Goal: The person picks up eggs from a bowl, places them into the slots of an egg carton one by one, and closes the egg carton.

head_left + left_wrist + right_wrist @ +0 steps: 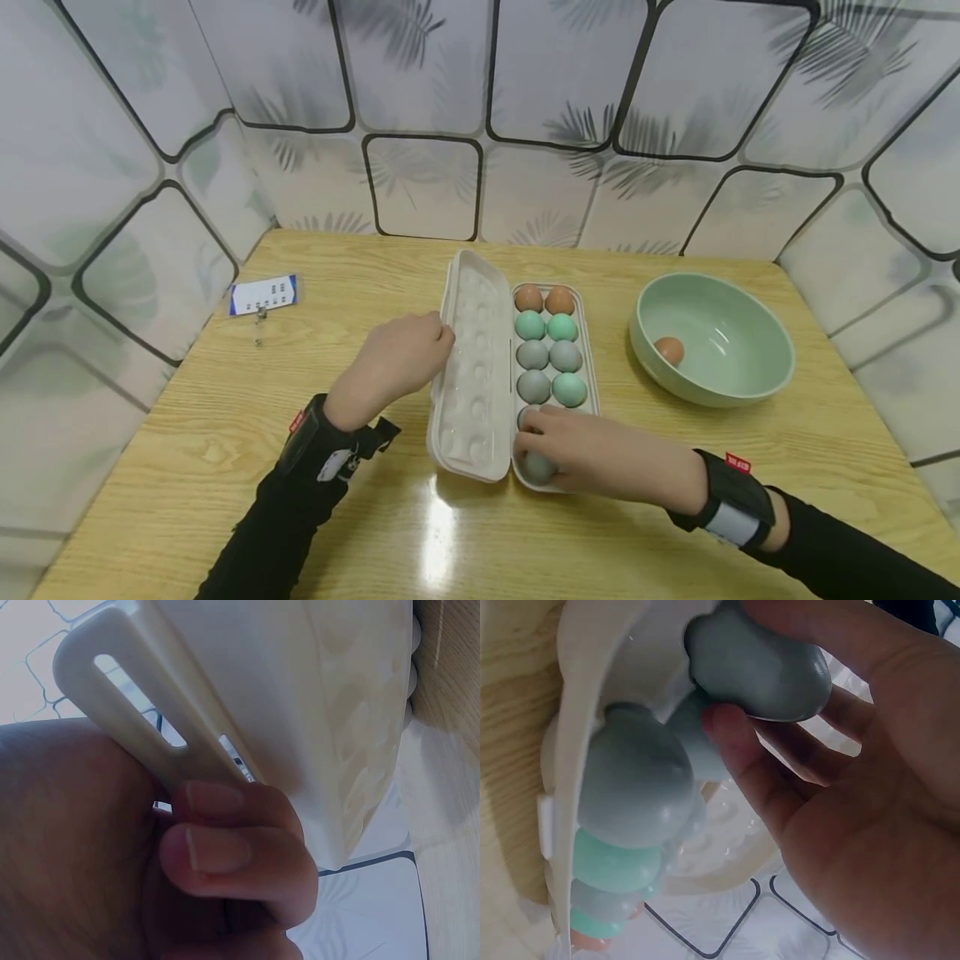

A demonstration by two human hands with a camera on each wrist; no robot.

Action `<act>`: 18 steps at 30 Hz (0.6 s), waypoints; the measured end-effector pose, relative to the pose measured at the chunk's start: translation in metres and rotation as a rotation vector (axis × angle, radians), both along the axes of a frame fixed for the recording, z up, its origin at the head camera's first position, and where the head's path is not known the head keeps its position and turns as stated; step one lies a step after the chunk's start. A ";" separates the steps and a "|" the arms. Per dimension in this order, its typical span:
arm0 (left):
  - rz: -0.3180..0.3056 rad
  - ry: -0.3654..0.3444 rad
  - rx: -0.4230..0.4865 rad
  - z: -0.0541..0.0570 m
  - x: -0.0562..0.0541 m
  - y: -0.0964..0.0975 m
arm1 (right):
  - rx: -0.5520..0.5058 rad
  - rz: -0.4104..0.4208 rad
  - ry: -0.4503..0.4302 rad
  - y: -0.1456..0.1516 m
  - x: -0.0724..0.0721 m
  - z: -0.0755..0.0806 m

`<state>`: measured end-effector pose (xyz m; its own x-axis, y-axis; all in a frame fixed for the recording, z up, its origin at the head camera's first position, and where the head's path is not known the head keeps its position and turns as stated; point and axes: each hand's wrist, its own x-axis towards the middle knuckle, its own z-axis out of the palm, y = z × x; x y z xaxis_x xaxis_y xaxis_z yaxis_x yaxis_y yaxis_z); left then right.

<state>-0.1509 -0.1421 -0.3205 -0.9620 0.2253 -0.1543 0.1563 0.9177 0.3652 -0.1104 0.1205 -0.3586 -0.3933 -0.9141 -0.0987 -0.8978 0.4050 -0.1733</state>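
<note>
A white plastic egg carton stands upright lengthwise mid-table, its dimpled lid (480,358) swung open to the left. My left hand (397,362) grips the lid's outer edge; in the left wrist view, curled fingers (247,859) lie by its slotted tab (142,705). Over the near end of the egg tray (592,400), my right hand (573,446) holds a grey egg (757,667) between thumb and fingers. Next to it in the tray sits another grey egg (637,780). Farther up are two brown eggs (559,300), green eggs (569,389) and grey ones (533,387).
To the right stands a pale green bowl (731,333) with one brown egg (669,351) inside. A white and blue card (264,295) with a clip lies at the far left of the wooden table (360,533). Patterned walls (427,187) close off the back and sides.
</note>
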 end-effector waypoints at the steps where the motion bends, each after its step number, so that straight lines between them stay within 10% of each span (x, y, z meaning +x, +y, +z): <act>1: 0.000 0.000 0.000 0.000 0.000 0.000 | 0.008 0.002 -0.001 0.000 0.000 -0.001; 18: 0.002 0.002 -0.002 0.000 0.000 0.000 | 0.001 0.000 -0.001 -0.001 0.004 -0.002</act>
<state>-0.1506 -0.1417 -0.3204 -0.9628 0.2229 -0.1527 0.1550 0.9187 0.3633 -0.1063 0.1200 -0.3605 -0.3931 -0.9140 -0.1000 -0.8975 0.4051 -0.1741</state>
